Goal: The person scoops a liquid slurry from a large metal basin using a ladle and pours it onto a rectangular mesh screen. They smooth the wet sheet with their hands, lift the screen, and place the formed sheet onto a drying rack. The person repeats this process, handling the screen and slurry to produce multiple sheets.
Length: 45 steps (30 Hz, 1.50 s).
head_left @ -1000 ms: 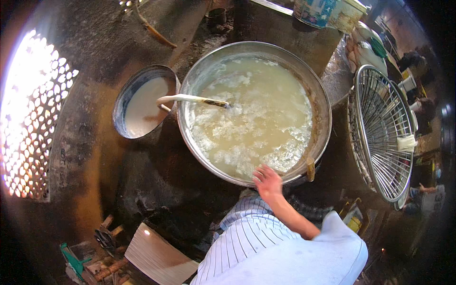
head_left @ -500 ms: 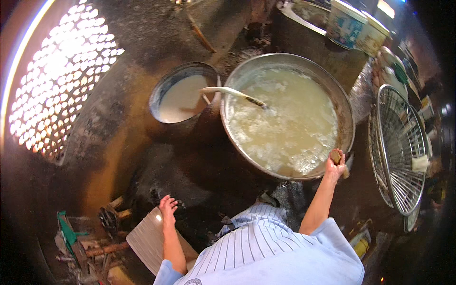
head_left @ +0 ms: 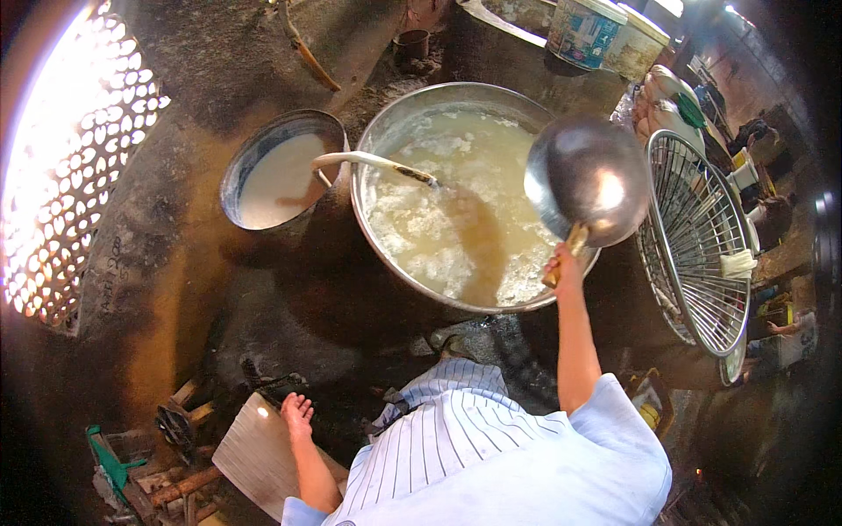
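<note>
Two hands work apart: the right hand (head_left: pixel 562 263) is clenched around the wooden handle of a big metal ladle (head_left: pixel 588 180), lifted over the right rim of the wide pot (head_left: pixel 373 158) of pale, lumpy liquid; the left hand (head_left: pixel 298 408) rests flat and unclenched on a wooden board (head_left: pixel 250 456) low at the left. Rigid and probably heavy once filled, the ladle is best gripped on that handle, likely cooler than the bowl; the right arm reaches straight up and forward, elbow nearly locked.

Right hand (head_left: pixel 564 261) clenched, left hand (head_left: pixel 297 410) flat
</note>
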Available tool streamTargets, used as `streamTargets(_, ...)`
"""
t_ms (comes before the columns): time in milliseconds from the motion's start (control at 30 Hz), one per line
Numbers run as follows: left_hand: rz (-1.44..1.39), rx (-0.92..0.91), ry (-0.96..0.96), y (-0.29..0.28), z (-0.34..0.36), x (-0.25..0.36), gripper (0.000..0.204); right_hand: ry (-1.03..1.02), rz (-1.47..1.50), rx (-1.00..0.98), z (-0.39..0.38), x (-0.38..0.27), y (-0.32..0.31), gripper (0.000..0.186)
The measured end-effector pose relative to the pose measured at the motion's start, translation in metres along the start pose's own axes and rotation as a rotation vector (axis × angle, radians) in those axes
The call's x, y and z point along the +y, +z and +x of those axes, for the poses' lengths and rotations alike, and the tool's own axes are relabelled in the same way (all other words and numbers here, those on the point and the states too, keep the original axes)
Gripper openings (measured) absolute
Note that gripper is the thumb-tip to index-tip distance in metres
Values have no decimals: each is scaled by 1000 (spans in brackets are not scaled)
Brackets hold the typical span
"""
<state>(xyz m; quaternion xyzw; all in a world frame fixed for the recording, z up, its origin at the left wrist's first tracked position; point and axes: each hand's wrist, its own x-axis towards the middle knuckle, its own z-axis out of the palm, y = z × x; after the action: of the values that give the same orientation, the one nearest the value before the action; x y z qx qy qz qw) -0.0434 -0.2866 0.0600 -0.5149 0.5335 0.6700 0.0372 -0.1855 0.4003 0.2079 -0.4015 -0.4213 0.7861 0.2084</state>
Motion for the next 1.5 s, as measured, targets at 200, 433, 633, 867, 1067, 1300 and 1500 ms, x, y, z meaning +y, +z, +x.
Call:
streamTargets(200,-45,19,131,41,-41,20,27,-67,-164,274,64,87,1,23)
streamTargets(433,-35,298,-85,22,-109,-75,29,377,-90,130,74,152,26,8)
streamTargets(633,-193,541,-77,-7,-174,-197,20,717,-66,-269,41,119,55,28)
streamTargets(867,-246,798,-175,-18,-239,-253,22,818,-38,-774,-36,60,96,11)
streamTargets(1067,-387,871,85,-42,-229,-243,22,1042,-16,-1039,-140,40,160,9)
streamTargets(1300,-50,966,353,-121,-102,-198,38,1537,-282,-908,-254,160,194,9)
streamTargets(1500,539,841,557,-136,30,-35,62,1610,-485,-726,-322,283,171,13)
